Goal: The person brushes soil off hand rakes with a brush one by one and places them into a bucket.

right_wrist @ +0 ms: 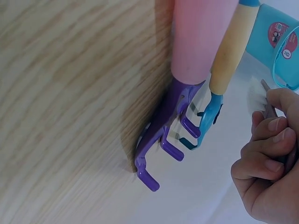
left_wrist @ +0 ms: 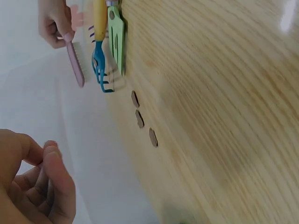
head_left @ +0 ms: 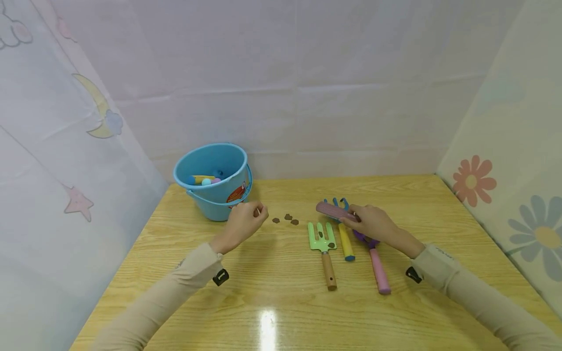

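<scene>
My right hand point(head_left: 373, 223) grips a brush with a mauve back point(head_left: 335, 211) above the garden tools. White bristles point(right_wrist: 256, 97) show past the fingers in the right wrist view. Beneath it lie a blue hand rake with a yellow handle point(head_left: 346, 241) and a purple hand rake with a pink handle point(head_left: 379, 273). A green hand fork point(head_left: 322, 241) with a wooden handle lies to their left, brown flecks on its head. My left hand point(head_left: 243, 223) is loosely curled, with nothing visible in it. Three small brown flat pieces point(head_left: 288, 216) lie right of it.
A blue bucket point(head_left: 206, 197) stands at the back left behind my left hand, its handle lowered and several colourful items inside. The wooden table point(head_left: 210, 312) meets a pale cloth backdrop point(head_left: 342, 131) at the back and sides.
</scene>
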A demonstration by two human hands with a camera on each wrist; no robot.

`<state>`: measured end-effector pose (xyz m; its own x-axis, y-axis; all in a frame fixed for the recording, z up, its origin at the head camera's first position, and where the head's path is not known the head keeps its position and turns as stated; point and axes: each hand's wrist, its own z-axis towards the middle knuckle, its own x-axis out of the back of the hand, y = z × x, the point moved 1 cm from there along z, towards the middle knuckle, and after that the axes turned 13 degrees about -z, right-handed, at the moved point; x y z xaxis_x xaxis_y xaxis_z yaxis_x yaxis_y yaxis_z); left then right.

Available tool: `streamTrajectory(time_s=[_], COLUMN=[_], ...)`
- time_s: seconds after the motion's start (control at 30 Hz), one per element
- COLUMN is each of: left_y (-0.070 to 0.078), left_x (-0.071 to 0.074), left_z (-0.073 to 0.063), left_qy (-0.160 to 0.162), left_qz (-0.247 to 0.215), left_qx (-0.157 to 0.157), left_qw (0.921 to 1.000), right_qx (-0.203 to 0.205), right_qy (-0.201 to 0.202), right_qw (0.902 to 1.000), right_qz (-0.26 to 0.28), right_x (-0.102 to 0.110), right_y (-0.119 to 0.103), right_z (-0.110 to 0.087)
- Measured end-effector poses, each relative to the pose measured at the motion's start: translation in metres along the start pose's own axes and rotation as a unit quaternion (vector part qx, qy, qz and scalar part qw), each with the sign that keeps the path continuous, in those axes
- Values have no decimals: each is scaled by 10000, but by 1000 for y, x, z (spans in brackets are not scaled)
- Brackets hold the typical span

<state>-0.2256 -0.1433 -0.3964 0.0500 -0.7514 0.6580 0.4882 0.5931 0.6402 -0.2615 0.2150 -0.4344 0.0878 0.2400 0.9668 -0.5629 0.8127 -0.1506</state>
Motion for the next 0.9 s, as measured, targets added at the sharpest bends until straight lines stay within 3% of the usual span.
streamTrajectory(time_s=[0.2,0.47,0.77,0.9], left_y=[2,3,7,11], left_x=[-17,-51,-77,-84], left_z=[-3,-11,-19,-22], left_qy=[-548,-1511,-1855,-2077], left_qz=[-380,-784,-1324,-1795], left_qx=[458,961,1201,1523], left_qw=[9967,9807,9662,9494], right_qx=[-14,-34,-121,-69], right_qy=[99,115,8,-4], right_qw=[9999,9999,9999,10000], right_qz=[28,98,52,71], right_x=[0,0,-3,-2], right_y=[-3,-6,-6,-6], right_z=[0,-1,0,0])
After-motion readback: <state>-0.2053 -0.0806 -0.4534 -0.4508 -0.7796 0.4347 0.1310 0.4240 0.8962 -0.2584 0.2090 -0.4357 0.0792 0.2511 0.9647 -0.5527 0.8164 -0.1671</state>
